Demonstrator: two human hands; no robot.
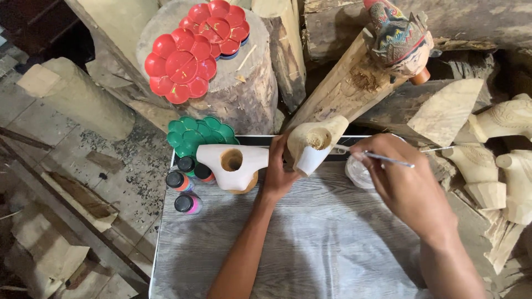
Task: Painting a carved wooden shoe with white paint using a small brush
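On table (332, 243): three paint bottles (188, 204)

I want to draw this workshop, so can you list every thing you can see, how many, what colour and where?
carved wooden piece: 1, pale wood with a white-painted part, held over the table's far edge
thin brush: 1, silvery handle, in the right hand
white carved body: 1, white with a round hole, on the table's far left
paint bottles: 4, black caps, left table edge
green palette: 1, green, behind the bottles
red palettes: 2, red, on a stump
painted carved head: 1, many colours, top right
unpainted carvings: several, pale wood, right side
table: 1, grey wood grain
left hand: grips the carved wooden piece
right hand: grips the thin brush
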